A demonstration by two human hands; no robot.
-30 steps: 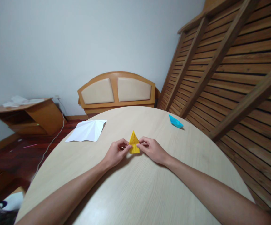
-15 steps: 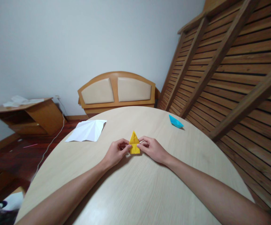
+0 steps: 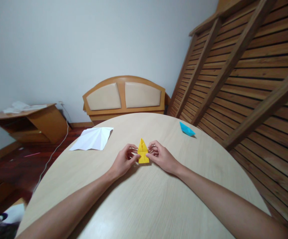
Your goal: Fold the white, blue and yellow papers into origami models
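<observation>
Nearest us, our left forearm [image 3: 79, 202] and right forearm [image 3: 216, 196] reach in over the pale round table [image 3: 144, 205]. Our left hand [image 3: 122, 162] and right hand [image 3: 165, 159] meet at the yellow folded paper [image 3: 143, 157], which is between them near the middle of the tabletop, its point directed away from us. We hold it lightly from both sides, each thumb on an edge of its lower part, the other fingers curved loosely beside it; we cannot tell how far they reach behind, or whether its bottom edge touches the table. Farther out, we see a creased white sheet [image 3: 92, 140] to the left and a blue folded paper [image 3: 187, 129] to the right, both well apart from our hands. Beyond the table are a padded headboard [image 3: 123, 99], a low wooden cabinet [image 3: 44, 122] with papers [image 3: 21, 107] on top, a slatted wooden frame [image 3: 243, 86] leaning at right, and a plain wall [image 3: 104, 39].
</observation>
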